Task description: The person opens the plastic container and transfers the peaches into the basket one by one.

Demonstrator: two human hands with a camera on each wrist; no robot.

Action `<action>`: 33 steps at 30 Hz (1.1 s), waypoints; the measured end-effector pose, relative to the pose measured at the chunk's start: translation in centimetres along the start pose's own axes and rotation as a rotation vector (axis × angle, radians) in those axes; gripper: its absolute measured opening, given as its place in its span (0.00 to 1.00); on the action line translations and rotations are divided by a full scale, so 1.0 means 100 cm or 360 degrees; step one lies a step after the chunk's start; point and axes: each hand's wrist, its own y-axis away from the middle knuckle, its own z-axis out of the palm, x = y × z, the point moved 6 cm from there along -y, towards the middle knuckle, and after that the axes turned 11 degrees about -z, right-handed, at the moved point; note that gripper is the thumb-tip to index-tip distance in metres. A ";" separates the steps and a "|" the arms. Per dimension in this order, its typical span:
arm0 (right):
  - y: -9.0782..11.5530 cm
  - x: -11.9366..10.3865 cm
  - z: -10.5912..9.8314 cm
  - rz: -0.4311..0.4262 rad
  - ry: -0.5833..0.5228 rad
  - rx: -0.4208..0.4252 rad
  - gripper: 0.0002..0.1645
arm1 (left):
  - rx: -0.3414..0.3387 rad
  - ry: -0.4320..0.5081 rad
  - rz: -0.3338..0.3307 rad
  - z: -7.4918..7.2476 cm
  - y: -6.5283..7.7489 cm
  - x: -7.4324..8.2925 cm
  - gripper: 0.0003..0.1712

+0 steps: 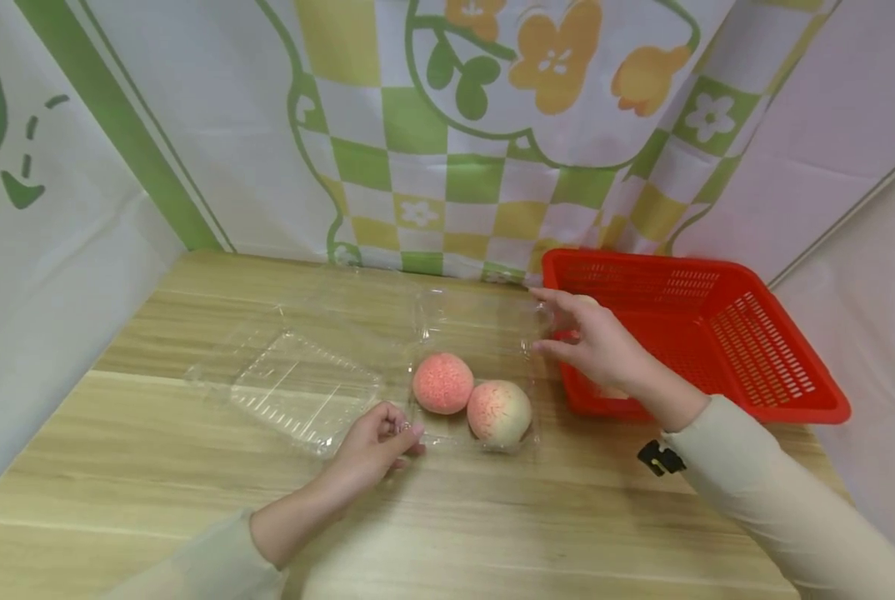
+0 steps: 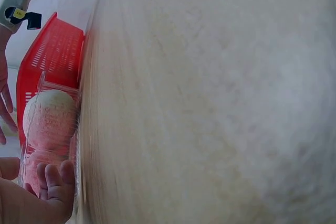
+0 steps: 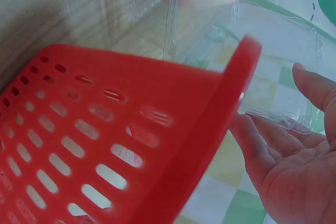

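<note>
A hinged clear plastic box lies spread open on the table, its lid (image 1: 305, 383) to the left and its base (image 1: 477, 321) to the right. Two peaches, one pink (image 1: 443, 383) and one paler (image 1: 500, 414), sit in the base's front part. My left hand (image 1: 376, 442) is at the front near the hinge, curled fingers and thumb about the plastic edge. Over the red basket's left rim, my right hand (image 1: 593, 342) has its fingers spread beside the base's back right corner. In the right wrist view that hand (image 3: 299, 171) holds nothing.
The red perforated basket (image 1: 800, 400) stands right of the box, close against it. Pale, peach-coloured things show beneath my right hand and through the basket's holes. A patterned curtain (image 1: 417, 167) hangs behind the wooden table (image 1: 432, 533).
</note>
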 end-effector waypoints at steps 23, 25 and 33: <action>-0.030 0.023 -0.002 0.0167 -0.0196 0.0026 0.55 | 0.0002 -0.0009 -0.0007 0.000 -0.001 -0.001 0.11; -0.033 0.024 -0.002 0.0168 -0.0179 0.0021 0.55 | 0.0005 -0.0014 -0.0006 0.000 -0.001 -0.001 0.10; -0.039 0.030 -0.006 0.0258 -0.0101 0.0015 0.55 | 0.0009 -0.0008 0.0007 0.000 -0.001 0.000 0.10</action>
